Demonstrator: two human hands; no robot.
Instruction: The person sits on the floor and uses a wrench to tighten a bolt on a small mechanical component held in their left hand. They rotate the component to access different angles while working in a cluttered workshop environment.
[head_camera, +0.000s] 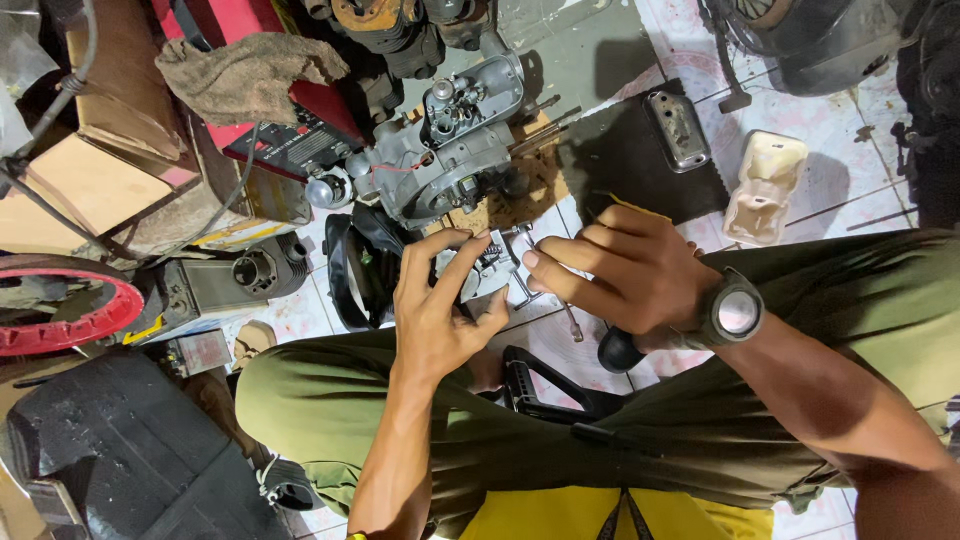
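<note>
Left hand (435, 320) clamps small grey metal part (470, 275) over lap, right hand (625, 275) fingertips pinch its edge, below engine casing (440, 150) on floor; mid-fitting, next likely needs fine alignment.

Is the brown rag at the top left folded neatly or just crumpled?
Crumpled. The brown rag lies bunched in uneven folds and draped over the red case, with no flat, squared edges.

I have one view only, from the camera on the head, looking almost straight down. It sits close above the left hand (440, 310) and right hand (625, 275), with the knees below them. Farther off it takes in the tiled floor (830, 150) and the grey engine casing (450, 150).
</note>
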